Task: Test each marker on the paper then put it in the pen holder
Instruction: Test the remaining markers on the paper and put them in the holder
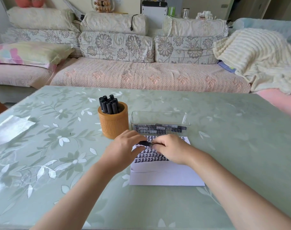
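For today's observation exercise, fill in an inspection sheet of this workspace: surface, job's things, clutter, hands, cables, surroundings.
Surface: table under a green leaf-print cover.
Job's things: marker held by both hands over the paper, which bears rows of black marks; holder with upright markers; clear tray holding more markers.
Clutter: a shiny sheet at the table's left edge.
Hands: left hand and right hand both grip the marker with their fingers.
Cables: black cord over a sofa cushion.
Surroundings: sofa, cream blanket.
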